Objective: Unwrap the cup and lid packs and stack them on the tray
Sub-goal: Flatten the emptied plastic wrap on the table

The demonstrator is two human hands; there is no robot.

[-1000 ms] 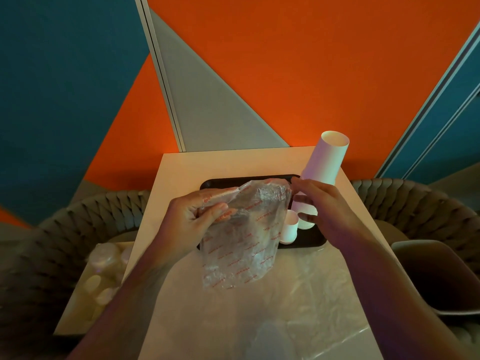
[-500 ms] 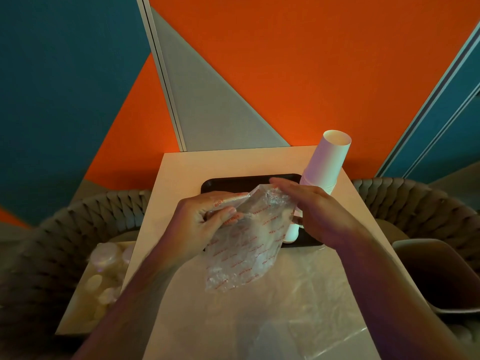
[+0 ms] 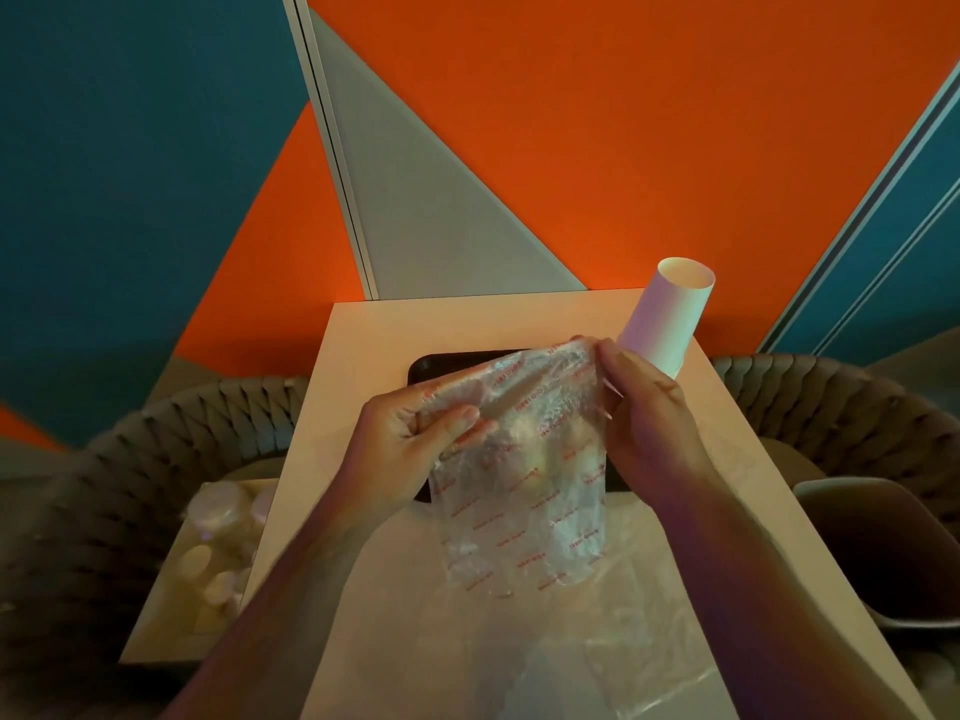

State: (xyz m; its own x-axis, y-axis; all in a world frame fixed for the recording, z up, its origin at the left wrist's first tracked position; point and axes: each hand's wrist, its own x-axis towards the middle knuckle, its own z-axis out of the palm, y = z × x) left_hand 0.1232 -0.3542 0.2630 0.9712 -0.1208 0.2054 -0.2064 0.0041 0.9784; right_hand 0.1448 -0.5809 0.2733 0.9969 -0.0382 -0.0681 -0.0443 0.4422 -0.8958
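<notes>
Behind the pale table (image 3: 363,366) rise orange, teal and grey wall panels, with woven chairs (image 3: 156,449) at either side. Near the table's far edge lies a dark tray (image 3: 431,365), and a white cup stack (image 3: 665,317) stands at its right end. Both hands are raised over the tray: the left hand (image 3: 400,449) and the right hand (image 3: 649,423) each pinch a top corner of a clear printed wrapper (image 3: 524,475), which hangs between them. Another plastic sheet (image 3: 597,641) lies on the near edge.
</notes>
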